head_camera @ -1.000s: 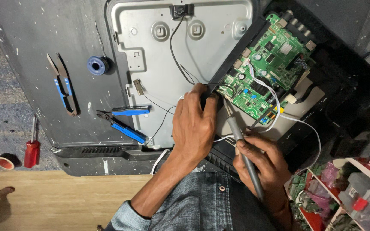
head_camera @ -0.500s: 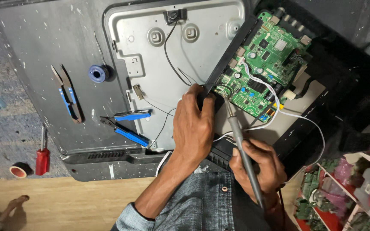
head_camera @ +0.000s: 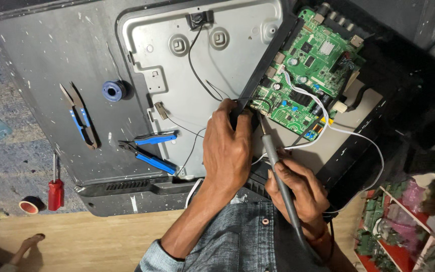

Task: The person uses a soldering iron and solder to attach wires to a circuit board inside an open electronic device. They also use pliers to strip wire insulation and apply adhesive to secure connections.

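Observation:
A green circuit board (head_camera: 310, 75) lies in the opened back of a flat screen, beside a grey metal back panel (head_camera: 187, 75). My left hand (head_camera: 227, 151) grips the black frame edge (head_camera: 265, 60) at the board's lower left corner. My right hand (head_camera: 300, 194) holds a grey pen-shaped tool (head_camera: 270, 151), tilted, with its tip at that same corner of the board. A white wire (head_camera: 363, 141) loops from the board down past my right hand.
Blue-handled pliers (head_camera: 149, 151), blue snips (head_camera: 81, 121) and a small wire spool (head_camera: 113, 90) lie on the panel at left. A red screwdriver (head_camera: 55, 189) and a tape roll (head_camera: 28, 205) sit lower left. A shelf of circuit boards (head_camera: 404, 226) stands at lower right.
The view has drifted slightly. Both hands keep the same holds, and the tool's tip stays at the board's corner.

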